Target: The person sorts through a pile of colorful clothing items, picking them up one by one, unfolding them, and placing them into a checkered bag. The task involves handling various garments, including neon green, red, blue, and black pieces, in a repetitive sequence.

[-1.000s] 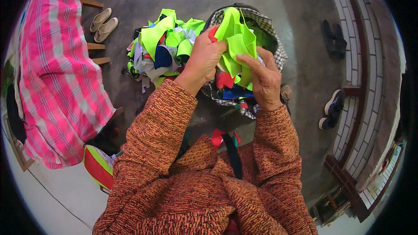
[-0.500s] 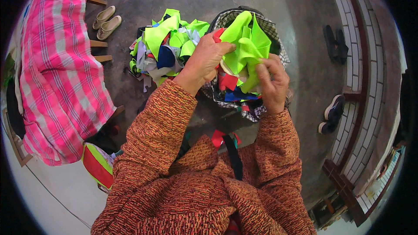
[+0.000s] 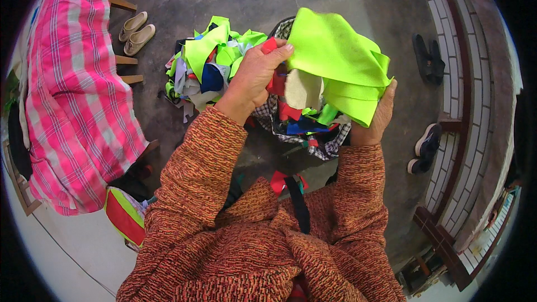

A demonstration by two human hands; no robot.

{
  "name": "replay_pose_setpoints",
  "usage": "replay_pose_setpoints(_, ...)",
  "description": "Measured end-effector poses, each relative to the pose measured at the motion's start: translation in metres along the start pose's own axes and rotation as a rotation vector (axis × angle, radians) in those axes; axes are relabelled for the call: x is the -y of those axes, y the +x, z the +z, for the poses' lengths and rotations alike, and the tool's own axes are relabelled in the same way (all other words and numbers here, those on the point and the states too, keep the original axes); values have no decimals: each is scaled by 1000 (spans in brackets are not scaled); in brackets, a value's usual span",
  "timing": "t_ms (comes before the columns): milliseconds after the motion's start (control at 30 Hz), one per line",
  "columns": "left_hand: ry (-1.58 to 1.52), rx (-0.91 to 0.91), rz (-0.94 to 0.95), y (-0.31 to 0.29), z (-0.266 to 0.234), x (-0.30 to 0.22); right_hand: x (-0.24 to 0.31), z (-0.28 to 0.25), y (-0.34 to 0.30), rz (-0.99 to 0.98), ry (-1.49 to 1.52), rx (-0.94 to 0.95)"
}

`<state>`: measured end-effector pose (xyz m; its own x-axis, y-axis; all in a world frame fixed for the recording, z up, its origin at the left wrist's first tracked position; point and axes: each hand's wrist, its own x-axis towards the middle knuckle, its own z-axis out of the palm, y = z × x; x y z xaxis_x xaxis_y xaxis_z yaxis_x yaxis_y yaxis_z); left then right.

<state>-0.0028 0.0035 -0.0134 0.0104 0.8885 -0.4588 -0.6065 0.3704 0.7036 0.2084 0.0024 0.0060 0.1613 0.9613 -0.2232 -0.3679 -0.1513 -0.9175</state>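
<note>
A neon yellow-green fabric piece (image 3: 341, 50) is stretched between my two hands, one part folded over at its right. My left hand (image 3: 251, 78) pinches its left edge between thumb and fingers, with red fabric scraps (image 3: 276, 84) beside the fingers. My right hand (image 3: 379, 118) grips the lower right corner; the fabric hides most of its fingers. Below the cloth stands a checkered cloth bag (image 3: 265, 113), open at the top, with red, blue and green scraps inside. A cream scrap (image 3: 302, 88) shows under the raised fabric, its lower part among the bag's contents.
A heap of fabric scraps (image 3: 202, 50) lies on the floor left of the bag. Pink plaid cloth (image 3: 84, 89) covers furniture at left, near beige shoes (image 3: 139, 39). Black slippers (image 3: 429, 59) and dark sneakers (image 3: 428, 144) lie at right. Red and black scraps (image 3: 296, 190) rest near my lap.
The crumpled green fabric has been spread out wider. My right hand has moved right and slightly down with its corner, uncovering more of the cream scrap and the bag's contents.
</note>
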Motion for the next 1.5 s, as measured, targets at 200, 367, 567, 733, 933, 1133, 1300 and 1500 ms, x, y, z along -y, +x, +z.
replay_pose_setpoints(200, -110, -16, 13, 0, 3, -1, -10, -6, 10, 54, 310, -5)
replay_pose_setpoints(367, -11, 21, 67, -1, 7, -3, -7, -5, 10, 71, 328, 58)
replay_pose_setpoints(567, 399, 157, 321, -10, 19, -3, -20, -4, 8, 181, 193, 111)
replay_pose_setpoints(733, 904, 41, 805, -24, 36, 22, -35, 2, -4, 244, 270, 400)
replay_pose_setpoints(933, 1025, 157, 926, -38, 53, 55, -30, 16, -16, 201, 92, 440)
replay_pose_setpoints(1133, 937, 247, 891, -46, 58, 49, -25, 11, -10, 217, 203, 334)
replay_pose_setpoints(1300, 895, 355, 830, -45, 59, 50, -41, -19, 4, 301, 425, 255)
replay_pose_setpoints(1500, 934, 305, 1075, -59, 61, 59, -33, -53, 19, 396, 632, 182)
